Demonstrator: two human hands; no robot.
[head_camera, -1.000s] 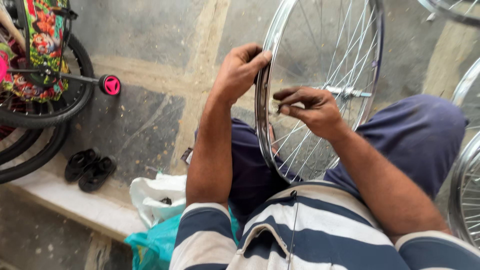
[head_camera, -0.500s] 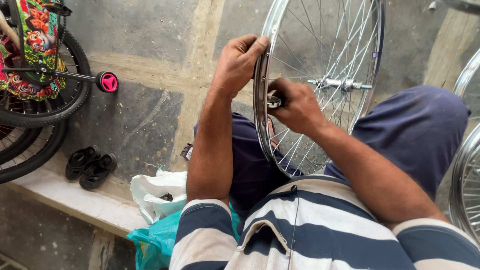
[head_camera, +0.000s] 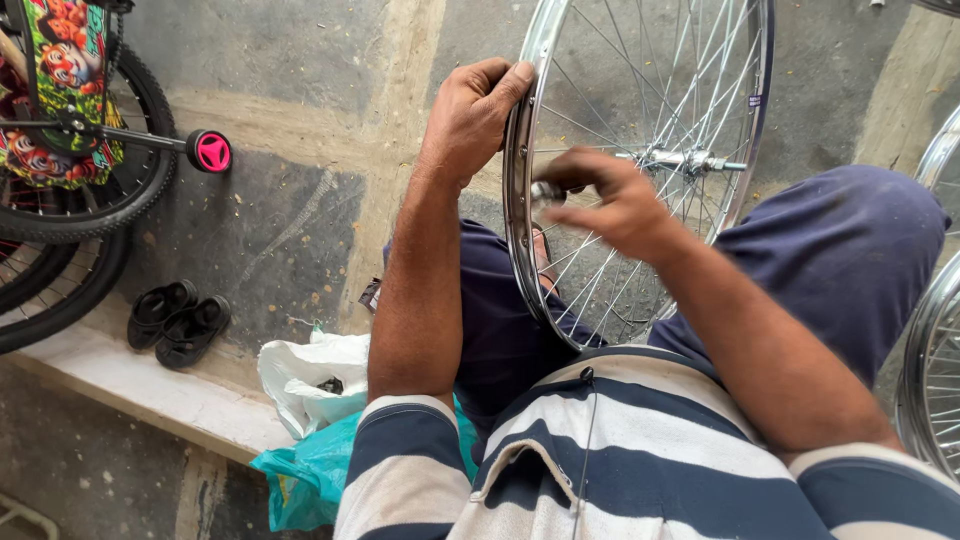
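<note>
Truing the wheel (head_camera: 640, 170) on my lap.
I'm clamping my left hand (head_camera: 475, 110) on the rim, my right hand (head_camera: 610, 200) pinching a small tool (head_camera: 545, 192) squarely, turning gently.

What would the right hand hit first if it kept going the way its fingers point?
The right hand points left, toward the inner face of the wheel rim. It holds a small metal tool already at the rim, so the rim comes first, though depth is hard to judge.

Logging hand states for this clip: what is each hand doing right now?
Left hand: closed, gripping the wheel rim.
Right hand: fingers pinched on a small metal tool at the rim.
</note>
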